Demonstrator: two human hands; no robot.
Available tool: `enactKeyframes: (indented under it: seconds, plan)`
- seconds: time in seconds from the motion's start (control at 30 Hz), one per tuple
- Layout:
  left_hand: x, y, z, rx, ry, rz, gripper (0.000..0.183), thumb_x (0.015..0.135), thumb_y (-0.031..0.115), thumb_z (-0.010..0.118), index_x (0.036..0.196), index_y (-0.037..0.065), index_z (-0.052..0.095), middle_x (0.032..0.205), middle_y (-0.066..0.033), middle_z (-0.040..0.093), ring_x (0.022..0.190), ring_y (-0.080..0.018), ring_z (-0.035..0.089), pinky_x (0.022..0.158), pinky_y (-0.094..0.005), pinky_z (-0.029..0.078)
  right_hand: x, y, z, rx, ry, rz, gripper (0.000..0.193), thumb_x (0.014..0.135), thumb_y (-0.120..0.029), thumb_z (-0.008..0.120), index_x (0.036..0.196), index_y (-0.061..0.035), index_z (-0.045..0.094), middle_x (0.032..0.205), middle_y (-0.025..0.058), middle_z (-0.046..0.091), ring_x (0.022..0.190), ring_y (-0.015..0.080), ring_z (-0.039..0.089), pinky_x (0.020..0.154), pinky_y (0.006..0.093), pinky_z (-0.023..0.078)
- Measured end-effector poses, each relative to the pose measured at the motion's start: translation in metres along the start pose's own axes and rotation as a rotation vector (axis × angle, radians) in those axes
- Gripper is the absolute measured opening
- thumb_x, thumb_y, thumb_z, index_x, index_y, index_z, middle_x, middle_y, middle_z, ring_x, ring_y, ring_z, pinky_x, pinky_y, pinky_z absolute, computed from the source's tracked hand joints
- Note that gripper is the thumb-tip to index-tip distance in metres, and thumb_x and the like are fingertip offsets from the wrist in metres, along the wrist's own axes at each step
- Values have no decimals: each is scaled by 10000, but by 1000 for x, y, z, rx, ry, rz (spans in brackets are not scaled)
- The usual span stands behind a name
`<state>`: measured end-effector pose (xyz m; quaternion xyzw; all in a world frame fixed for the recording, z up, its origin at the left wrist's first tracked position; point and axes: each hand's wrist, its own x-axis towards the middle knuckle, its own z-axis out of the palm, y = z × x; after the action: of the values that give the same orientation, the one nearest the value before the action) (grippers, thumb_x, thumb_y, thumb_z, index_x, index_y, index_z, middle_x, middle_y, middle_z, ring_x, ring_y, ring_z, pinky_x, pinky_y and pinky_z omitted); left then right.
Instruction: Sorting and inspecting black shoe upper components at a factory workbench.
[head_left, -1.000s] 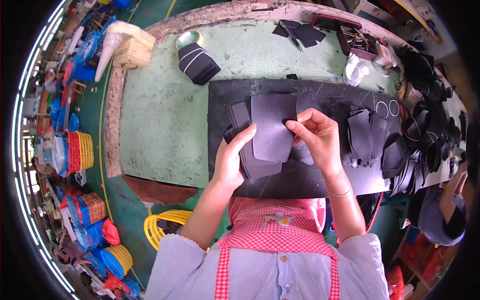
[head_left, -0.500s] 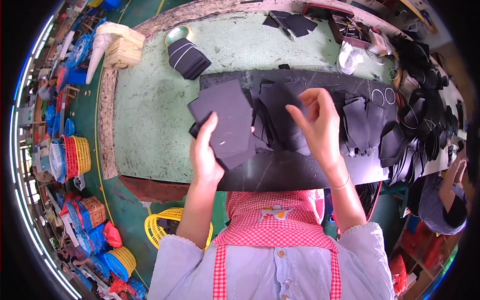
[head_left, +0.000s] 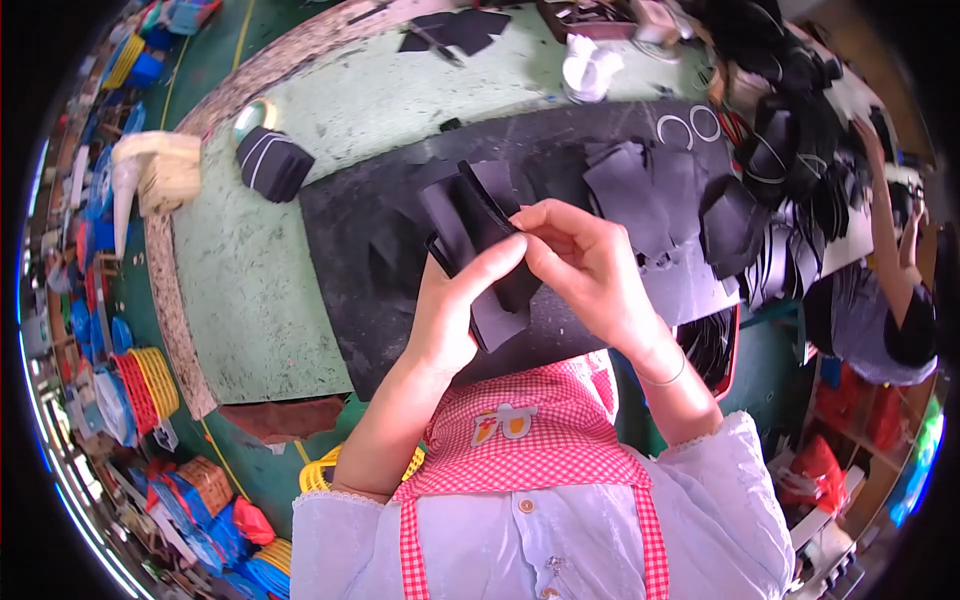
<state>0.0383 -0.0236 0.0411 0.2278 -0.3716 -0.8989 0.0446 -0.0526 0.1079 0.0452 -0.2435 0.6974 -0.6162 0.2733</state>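
Black flat pieces [head_left: 450, 220] held up over dark board [head_left: 345, 250]; left hand [head_left: 445, 310] cradling them from near left, right hand [head_left: 585, 262] pinching right edge, thumbs nearly meeting, prob so nothing slides apart.

Workbench [head_left: 250, 320]: top pale green with dark scuffs, left rim [head_left: 170, 300] mottled pinkish brown; toward its near edge a black mat [head_left: 340, 300] with faint pale scratches, the held pieces [head_left: 450, 215] above it plain black to charcoal, the cut pieces [head_left: 650, 195] on it dark grey. Toward the far left corner: one bundle [head_left: 285, 175], black, crossed by white bands; tape roll [head_left: 242, 120], cream and green; at the left edge, block [head_left: 170, 170], cream. Below the near left corner, sheet [head_left: 285, 418], reddish brown; along the near edge, apron [head_left: 545, 440], red-and-white gingham, over shirt [head_left: 450, 540], pale blue.
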Motion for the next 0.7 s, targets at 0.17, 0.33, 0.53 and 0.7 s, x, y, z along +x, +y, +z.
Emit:
enactKeyframes:
  seconds: [0.17,0.33,0.53,0.7]
  plan:
    - [22,-9,20,79,115,11,310,845,72,720,1136,21,625,1049,-69,668,920,-151,653,810,-295,523,-2,17,-42,328,11,116,111,912,-33,668,981,44,627,902,-4,662,831,36,604,751,196,517]
    - [47,-27,28,229,169,119,382,796,16,766,1141,10,601,1020,-79,669,867,-164,668,780,-303,550,-8,33,-72,286,131,119,80,913,-39,673,959,12,632,883,-16,658,803,16,587,704,184,487]
    - [63,-39,29,314,207,151,412,777,39,799,1130,22,589,986,-72,663,841,-160,665,754,-301,556,0,51,-123,-757,435,-133,274,840,-224,761,983,-12,663,798,59,647,732,126,621,664,279,492]
    - [68,-51,49,393,180,152,432,761,49,809,1133,17,591,990,-61,667,858,-152,656,782,-295,541,-5,37,-105,-227,254,61,213,862,-205,739,880,-10,657,743,46,577,648,144,546,601,303,449]
